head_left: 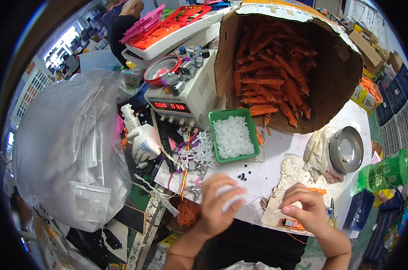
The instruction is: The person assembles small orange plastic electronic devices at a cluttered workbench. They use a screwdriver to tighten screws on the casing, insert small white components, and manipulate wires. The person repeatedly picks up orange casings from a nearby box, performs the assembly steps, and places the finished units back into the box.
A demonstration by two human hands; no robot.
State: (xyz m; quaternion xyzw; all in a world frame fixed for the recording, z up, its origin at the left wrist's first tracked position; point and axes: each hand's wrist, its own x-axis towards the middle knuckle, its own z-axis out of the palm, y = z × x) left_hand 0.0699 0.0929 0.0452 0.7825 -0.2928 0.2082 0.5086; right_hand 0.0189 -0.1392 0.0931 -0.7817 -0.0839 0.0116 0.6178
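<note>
My left hand [219, 200] hovers over the front edge of the table, smeared by motion; its fingers are curved, with the thumb apart, and I make out nothing held. My right hand [305, 208] pinches a small thin white piece [277, 211] between thumb and fingertips. Beneath it lies an orange part [292, 224] with dark and metal bits on a worn board [271, 215]. Beyond my left hand stands a green tray [215, 146] of translucent white discs [233, 135]. Several small black round pieces [244, 174] lie loose in front of the tray.
A cardboard box [339, 85] full of orange parts [276, 67] lies open at the back. Left are a power supply [204, 85], grey and purple parts [197, 153], wires and a large plastic bag [69, 148]. Right are a metal bowl [346, 149], green bottle [386, 171] and pliers [332, 213].
</note>
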